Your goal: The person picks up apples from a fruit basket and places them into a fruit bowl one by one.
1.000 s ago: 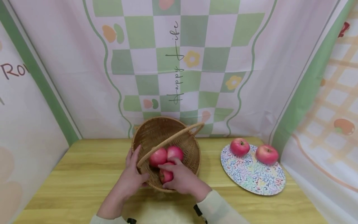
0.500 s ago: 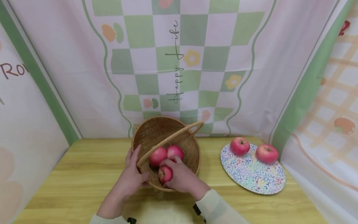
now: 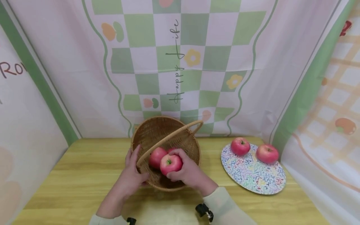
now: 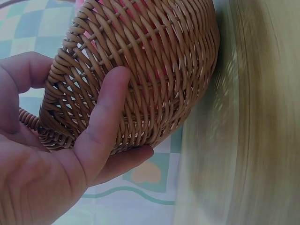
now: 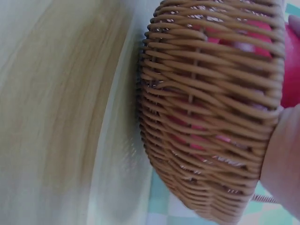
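A round wicker basket (image 3: 150, 131) leans tilted toward me on the wooden table, its handle (image 3: 171, 135) slanting across the opening. My left hand (image 3: 130, 178) grips its left rim; the left wrist view shows fingers spread along the woven wall (image 4: 145, 70). With my right hand (image 3: 192, 173) I hold a red apple (image 3: 170, 166), stem up, between thumb and fingers over the basket's mouth. Behind it lie two more apples inside, one red apple (image 3: 157, 157) on the left and another apple (image 3: 172, 149) mostly hidden. In the right wrist view, the held apple (image 5: 292, 70) shows beyond the rim.
To the right lies an oval plate (image 3: 250, 175) with a colourful speckled pattern. Two apples sit at its far side, a left one (image 3: 240, 146) and a right one (image 3: 267, 153). A checked curtain (image 3: 194, 31) hangs right behind the table (image 3: 76, 175).
The right hand has lifted the front apple from low in the basket, and its stem now faces up. The left hand keeps its grip on the rim.
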Action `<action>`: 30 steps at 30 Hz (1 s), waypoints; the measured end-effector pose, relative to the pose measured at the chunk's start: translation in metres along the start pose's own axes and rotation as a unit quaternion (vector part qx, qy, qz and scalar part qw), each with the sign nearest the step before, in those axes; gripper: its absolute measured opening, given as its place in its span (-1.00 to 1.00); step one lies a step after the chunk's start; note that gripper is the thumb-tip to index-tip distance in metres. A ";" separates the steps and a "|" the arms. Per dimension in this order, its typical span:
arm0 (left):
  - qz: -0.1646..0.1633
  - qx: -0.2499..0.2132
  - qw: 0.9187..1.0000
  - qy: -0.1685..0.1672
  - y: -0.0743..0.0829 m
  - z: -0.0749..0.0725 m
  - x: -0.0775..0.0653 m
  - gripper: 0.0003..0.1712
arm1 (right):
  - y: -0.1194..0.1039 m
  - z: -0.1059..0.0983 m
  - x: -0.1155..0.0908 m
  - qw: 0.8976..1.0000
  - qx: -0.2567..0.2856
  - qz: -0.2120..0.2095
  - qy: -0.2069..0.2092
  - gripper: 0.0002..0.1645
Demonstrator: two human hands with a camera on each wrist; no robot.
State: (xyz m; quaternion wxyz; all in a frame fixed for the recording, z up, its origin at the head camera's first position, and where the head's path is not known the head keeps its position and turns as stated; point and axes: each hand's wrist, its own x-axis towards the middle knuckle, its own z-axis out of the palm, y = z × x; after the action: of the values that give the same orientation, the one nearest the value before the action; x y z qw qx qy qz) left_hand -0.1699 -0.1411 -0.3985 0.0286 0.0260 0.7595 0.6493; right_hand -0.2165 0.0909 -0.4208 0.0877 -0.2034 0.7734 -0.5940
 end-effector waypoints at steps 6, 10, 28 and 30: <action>0.003 -0.005 1.000 0.001 -0.002 -0.001 0.001 0.27 | 0.004 -0.005 0.003 0.975 0.218 0.035 -0.016 -0.14; 0.001 -0.009 1.000 0.001 -0.003 -0.001 0.002 0.26 | 0.006 -0.010 0.005 0.962 0.267 0.041 -0.026 -0.10; -0.009 0.011 1.000 0.006 -0.003 -0.002 0.002 0.27 | 0.001 -0.027 -0.003 0.901 0.430 0.058 0.012 -0.05; -0.012 0.008 1.000 0.007 -0.004 -0.002 0.002 0.29 | -0.005 -0.031 -0.007 0.898 0.437 0.055 0.016 -0.04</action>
State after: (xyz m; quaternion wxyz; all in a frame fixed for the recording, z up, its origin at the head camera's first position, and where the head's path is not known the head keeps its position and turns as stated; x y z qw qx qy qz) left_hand -0.1719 -0.1439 -0.4021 0.0312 0.0125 0.7650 0.6431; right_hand -0.2205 0.1207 -0.4081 0.1883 -0.0923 0.4470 -0.8696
